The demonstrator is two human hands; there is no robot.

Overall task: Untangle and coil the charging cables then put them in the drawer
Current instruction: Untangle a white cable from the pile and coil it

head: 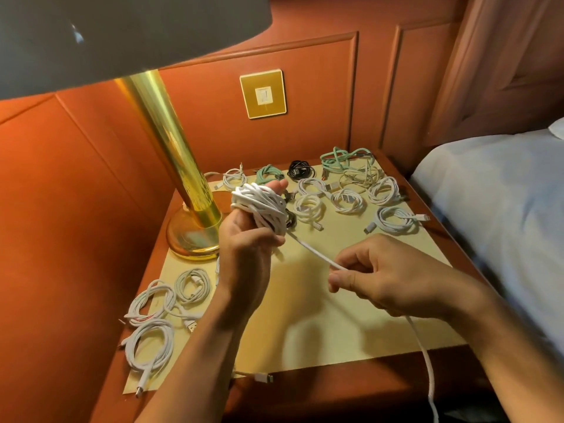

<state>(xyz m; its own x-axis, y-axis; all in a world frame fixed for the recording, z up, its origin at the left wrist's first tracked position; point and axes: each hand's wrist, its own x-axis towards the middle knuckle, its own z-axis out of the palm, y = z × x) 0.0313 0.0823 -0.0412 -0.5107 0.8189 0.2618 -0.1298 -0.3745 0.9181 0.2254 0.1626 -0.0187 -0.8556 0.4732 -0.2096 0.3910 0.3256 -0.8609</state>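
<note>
Nearest you, the free tail of the white cable point(422, 352) hung off the front edge of the nightstand point(320, 389) and ran up into your right hand point(387, 279), which pinched it between thumb and curled fingers. A taut stretch crossed from there to your left hand point(244, 248), raised over the yellow mat point(305, 331), with the coil point(259, 203) wound round its fingers and held there. I'd judge this cable mostly wound. The step called for letting it slide through the right-hand pinch under light tension and laying each turn beside the last, so the dangling end would not snag. Beyond, finished coils point(348, 199) lay in rows near the lamp point(171, 141); the drawer was out of view.
</note>
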